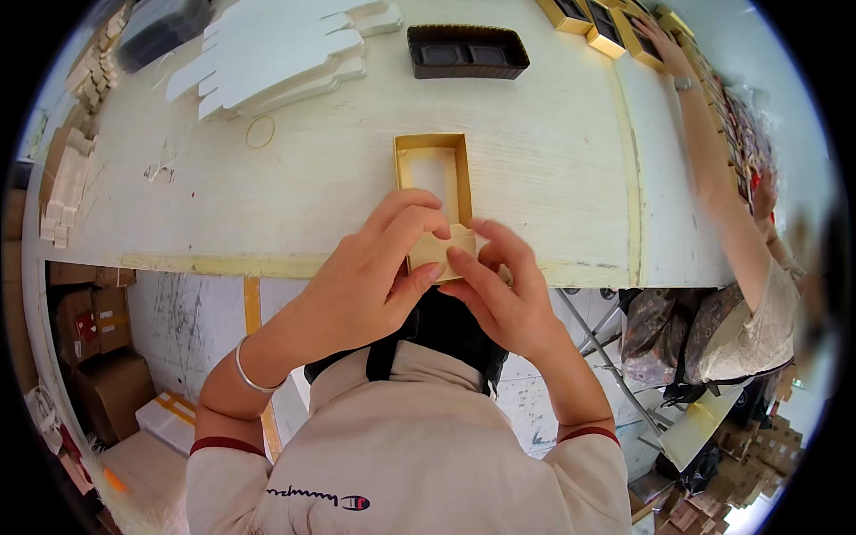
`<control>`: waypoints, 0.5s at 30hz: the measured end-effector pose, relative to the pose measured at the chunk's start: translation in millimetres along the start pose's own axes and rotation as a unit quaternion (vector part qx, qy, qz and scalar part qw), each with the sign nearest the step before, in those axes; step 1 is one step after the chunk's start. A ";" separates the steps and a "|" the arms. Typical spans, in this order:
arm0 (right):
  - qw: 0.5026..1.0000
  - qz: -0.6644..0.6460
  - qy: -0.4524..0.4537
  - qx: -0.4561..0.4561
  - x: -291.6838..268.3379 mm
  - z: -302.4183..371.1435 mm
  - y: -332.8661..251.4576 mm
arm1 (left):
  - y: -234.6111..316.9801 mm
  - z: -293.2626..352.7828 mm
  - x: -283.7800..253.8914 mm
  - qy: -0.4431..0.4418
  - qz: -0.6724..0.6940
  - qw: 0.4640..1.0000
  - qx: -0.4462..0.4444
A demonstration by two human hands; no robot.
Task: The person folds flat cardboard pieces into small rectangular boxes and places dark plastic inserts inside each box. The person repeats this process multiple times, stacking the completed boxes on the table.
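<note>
Two half-curled hands at a gold paperboard box, centre of the frame.
Left hand (385, 254) and right hand (499, 283) flank the near end of the box (462, 178), apparently bracing thin card at the worktop's (303, 209) edge; whether either pinches it cannot be told.

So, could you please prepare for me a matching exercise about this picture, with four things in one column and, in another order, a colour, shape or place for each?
Things
1. box
2. tray
3. band
4. stack

Descriptions
A. thin, ring-shaped
B. gold, at the left hand and right hand
C. white, upper left
D. dark, top middle

Right pairs: 1-B, 2-D, 3-A, 4-C
</note>
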State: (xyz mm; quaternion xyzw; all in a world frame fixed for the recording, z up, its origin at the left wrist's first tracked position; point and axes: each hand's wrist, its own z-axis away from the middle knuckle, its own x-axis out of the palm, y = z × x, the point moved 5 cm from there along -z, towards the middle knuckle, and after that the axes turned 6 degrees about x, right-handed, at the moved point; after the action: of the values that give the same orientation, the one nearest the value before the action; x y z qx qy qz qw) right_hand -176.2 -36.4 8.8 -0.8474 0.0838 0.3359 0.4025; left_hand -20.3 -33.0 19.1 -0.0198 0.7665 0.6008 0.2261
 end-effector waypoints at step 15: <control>0.954 0.148 -0.258 0.023 2.7 -26.1 -7.8 | 4.6 8.1 20.9 -0.079 -0.322 0.943 0.033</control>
State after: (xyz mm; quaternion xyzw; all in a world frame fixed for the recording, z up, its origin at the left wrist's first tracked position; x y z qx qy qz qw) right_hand -157.8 -50.1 23.6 -0.7004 0.1093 0.5972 0.3753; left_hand -37.8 -19.1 14.2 -0.2103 0.7182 0.4700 0.4680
